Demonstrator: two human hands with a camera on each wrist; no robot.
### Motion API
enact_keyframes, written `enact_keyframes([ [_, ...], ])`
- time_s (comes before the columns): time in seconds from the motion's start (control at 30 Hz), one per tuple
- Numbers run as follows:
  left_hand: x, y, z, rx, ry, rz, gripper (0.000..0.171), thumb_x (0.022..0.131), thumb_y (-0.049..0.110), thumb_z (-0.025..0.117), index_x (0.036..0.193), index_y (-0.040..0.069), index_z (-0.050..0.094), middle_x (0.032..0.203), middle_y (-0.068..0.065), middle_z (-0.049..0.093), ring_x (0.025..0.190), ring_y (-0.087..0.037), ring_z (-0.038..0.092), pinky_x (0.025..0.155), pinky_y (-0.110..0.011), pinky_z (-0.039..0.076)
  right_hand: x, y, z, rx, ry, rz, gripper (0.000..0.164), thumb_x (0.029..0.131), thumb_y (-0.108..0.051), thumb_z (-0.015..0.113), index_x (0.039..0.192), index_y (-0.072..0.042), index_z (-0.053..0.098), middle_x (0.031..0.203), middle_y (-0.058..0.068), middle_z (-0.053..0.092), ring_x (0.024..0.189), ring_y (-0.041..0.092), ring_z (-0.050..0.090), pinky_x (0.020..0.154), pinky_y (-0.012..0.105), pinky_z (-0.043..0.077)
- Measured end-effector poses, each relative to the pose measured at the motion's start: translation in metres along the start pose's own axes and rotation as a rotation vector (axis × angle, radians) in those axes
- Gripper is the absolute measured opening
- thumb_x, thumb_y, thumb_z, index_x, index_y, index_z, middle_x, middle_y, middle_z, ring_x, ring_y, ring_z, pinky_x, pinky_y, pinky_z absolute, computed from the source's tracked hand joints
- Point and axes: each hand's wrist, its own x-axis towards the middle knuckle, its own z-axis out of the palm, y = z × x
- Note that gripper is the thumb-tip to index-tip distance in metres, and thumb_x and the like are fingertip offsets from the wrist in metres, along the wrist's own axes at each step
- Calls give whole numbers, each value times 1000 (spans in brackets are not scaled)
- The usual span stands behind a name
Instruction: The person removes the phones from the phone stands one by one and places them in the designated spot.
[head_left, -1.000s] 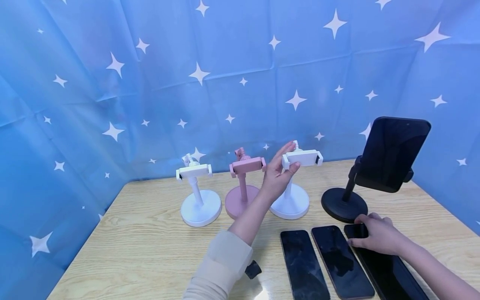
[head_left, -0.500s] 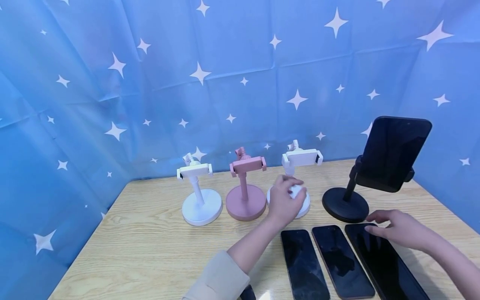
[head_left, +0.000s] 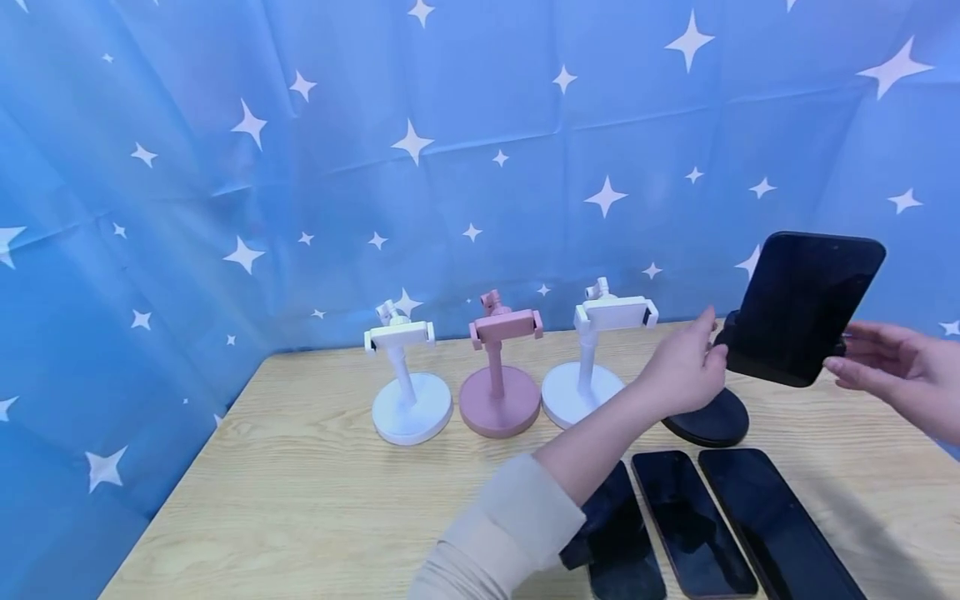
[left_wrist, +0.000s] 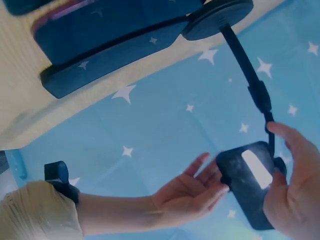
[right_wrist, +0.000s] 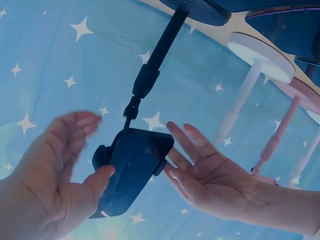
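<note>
A black phone (head_left: 806, 308) sits tilted upright in the clamp of a black phone stand (head_left: 708, 423) on the right of the table. My left hand (head_left: 686, 367) is at the clamp's left side, its fingers extended. On the other side, my right hand (head_left: 903, 367) has its thumb at the phone's edge and its fingers loosely bent beside the clamp. In the right wrist view, my right hand (right_wrist: 60, 170) and left hand (right_wrist: 215, 175) flank the phone (right_wrist: 135, 170). The stand's neck is hidden by my left hand in the head view.
Two white phone stands (head_left: 412, 410) (head_left: 581, 393) and a pink one (head_left: 500, 402) stand in a row, clamps bare. Three dark phones (head_left: 622, 533) (head_left: 693, 525) (head_left: 780, 525) lie in front. A blue starred curtain (head_left: 480, 167) hangs behind the table (head_left: 322, 483).
My left hand has left the right-hand white stand and moved right to the black stand. My right hand has left the rightmost lying phone and risen to the clamp's right side.
</note>
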Motion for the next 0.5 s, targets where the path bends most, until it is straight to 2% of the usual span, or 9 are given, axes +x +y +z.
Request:
enact_keyframes([
  [0.07,7,3,4,-22,21,-32,48,97,18,40,143,10,28,137,6,44,115,2,46,84,-5,36,2,0,0,26,20,-37,51,94,-7,49,134,15,29,107,38,50,65,-6,57,51,5,42],
  [0.1,10,5,6,-34,33,-47,47,97,18,40,143,11,31,134,7,47,111,3,48,82,-5,37,1,-1,0,21,33,-56,46,93,-6,49,131,16,33,100,35,54,61,-15,51,51,4,41],
  [0.13,11,5,7,-56,45,-57,45,97,18,42,142,13,34,132,7,49,109,4,49,80,-4,38,0,-4,1,14,47,-79,42,93,-4,49,129,16,37,92,24,62,61,-19,49,51,3,40],
  [0.17,12,5,9,-81,55,-64,44,97,19,43,140,14,37,130,7,52,107,4,50,77,-4,38,-2,-12,1,-50,64,-70,42,94,-6,49,122,24,37,86,23,62,60,-20,47,50,4,39],
  [0.23,12,4,11,-130,73,-82,42,96,19,45,138,17,42,125,7,56,100,5,54,69,-4,39,-6,-22,2,-84,112,-106,36,93,-6,49,116,22,44,72,-7,61,57,-20,43,45,6,35],
  [0.3,11,2,12,-170,96,-91,41,95,19,48,136,18,45,120,7,59,97,5,56,66,-5,40,-9,-32,3,-116,154,-136,29,93,-4,48,109,21,48,65,-25,46,51,-14,40,41,12,30],
  [0.33,10,1,13,-178,107,-87,41,95,19,48,135,18,45,120,7,59,99,5,55,67,-4,40,-11,-35,4,-119,170,-153,28,93,-4,49,107,21,49,64,-28,41,49,-9,38,40,16,28],
  [0.4,8,-1,13,-191,118,-69,41,94,18,50,135,17,46,119,6,60,92,5,57,65,-4,40,-12,-40,6,-127,197,-161,25,93,-4,49,103,19,51,60,-20,41,45,-1,35,39,21,25],
  [0.5,6,-3,13,-207,133,-19,40,94,16,51,134,14,48,115,4,62,79,4,59,62,-3,41,-12,-41,8,-119,215,-166,23,93,-3,49,103,18,52,58,-12,41,42,5,32,38,23,24],
])
